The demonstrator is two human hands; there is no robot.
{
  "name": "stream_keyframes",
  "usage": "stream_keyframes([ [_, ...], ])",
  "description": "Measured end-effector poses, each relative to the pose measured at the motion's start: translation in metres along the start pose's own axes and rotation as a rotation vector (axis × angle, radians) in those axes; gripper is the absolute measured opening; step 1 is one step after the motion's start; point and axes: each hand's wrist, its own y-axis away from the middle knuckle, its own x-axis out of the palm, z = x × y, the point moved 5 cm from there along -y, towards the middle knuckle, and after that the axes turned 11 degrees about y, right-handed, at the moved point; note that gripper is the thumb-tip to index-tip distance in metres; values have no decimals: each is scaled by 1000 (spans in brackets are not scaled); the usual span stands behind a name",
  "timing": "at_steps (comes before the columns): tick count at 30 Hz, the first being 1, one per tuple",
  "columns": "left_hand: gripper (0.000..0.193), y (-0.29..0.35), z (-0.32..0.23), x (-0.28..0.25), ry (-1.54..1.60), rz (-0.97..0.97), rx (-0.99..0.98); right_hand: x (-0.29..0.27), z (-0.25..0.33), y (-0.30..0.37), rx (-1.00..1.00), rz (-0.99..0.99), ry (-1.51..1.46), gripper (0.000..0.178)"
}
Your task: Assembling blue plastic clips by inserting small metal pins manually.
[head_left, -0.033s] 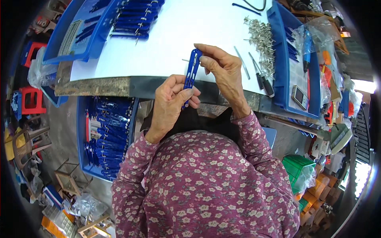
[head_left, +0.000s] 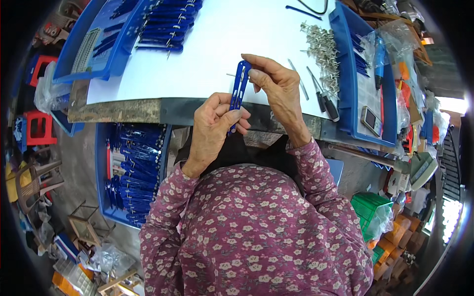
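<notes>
A long, narrow blue slotted piece (head_left: 240, 79) with metal parts in its slot stands nearly upright at the table's front edge. A thin metal pin sticks out from its left side near the top. Closed around its lower end is my left hand (head_left: 210, 126), thumb across the front. My right hand (head_left: 282, 86) pinches the upper end between thumb and forefinger; whether a small part sits under those fingertips is hidden. Further back on the white tabletop (head_left: 212, 49), a row of similar blue pieces (head_left: 170, 27) lies to the left.
A pile of metal pins (head_left: 321, 49) lies at the right, near screwdrivers (head_left: 326, 101) and a thin metal rod (head_left: 298, 79). Blue trays stand at the left (head_left: 114, 64) and right (head_left: 348, 98), the right one holding a phone (head_left: 371, 121). Below the table, a blue crate (head_left: 101, 182) holds many blue pieces.
The view has shifted very slightly. Both hands keep the same hold on the blue slotted piece.
</notes>
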Motion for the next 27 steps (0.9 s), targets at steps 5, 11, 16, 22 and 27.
stream_keyframes([
  [5,20,-16,4,10,40,36,47,-11,2,-6,3,-82,-58,26],
  [11,19,-23,3,14,32,50,57,-12,-4,-5,96,-29,-188,31],
  [16,18,-23,5,17,21,67,59,-10,-9,-5,114,-4,-141,24],
  [22,17,-24,10,25,37,93,37,-14,-19,-5,118,21,-223,25],
  [27,17,-31,15,31,36,98,44,-20,-21,-3,155,64,-125,26],
])
